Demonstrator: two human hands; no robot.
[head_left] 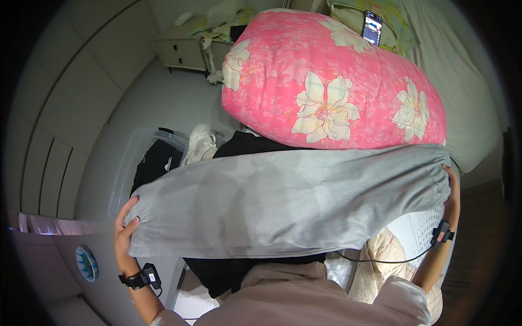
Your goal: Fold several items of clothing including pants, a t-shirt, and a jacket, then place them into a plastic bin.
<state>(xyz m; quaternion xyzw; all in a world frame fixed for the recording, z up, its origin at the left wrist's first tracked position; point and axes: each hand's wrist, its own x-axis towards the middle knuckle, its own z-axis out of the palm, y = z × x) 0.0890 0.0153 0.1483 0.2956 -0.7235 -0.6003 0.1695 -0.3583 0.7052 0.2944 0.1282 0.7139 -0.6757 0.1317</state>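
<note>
A pair of light grey sweatpants (261,201) is stretched out sideways in front of me, folded lengthwise. Its left end is gripped by my left hand (125,231), the thumb lying on top of the cloth and the hand closed. At the gathered, elasticated end on the far right, my right hand (452,187) is closed on the edge, its fingers partly hidden by the fabric. Black cloth (255,143) shows behind the sweatpants, and more black cloth (217,277) below them near my lap. Each of my wrists wears a strapped black device.
A big pink floral quilt bundle (277,70) lies beyond the sweatpants, with a phone (372,28) propped behind it. To the left are a clear plastic bin (124,174) holding dark clothes, a white shoe (201,142) and a drawer cabinet (182,53). A black cable (389,262) runs from my right wrist.
</note>
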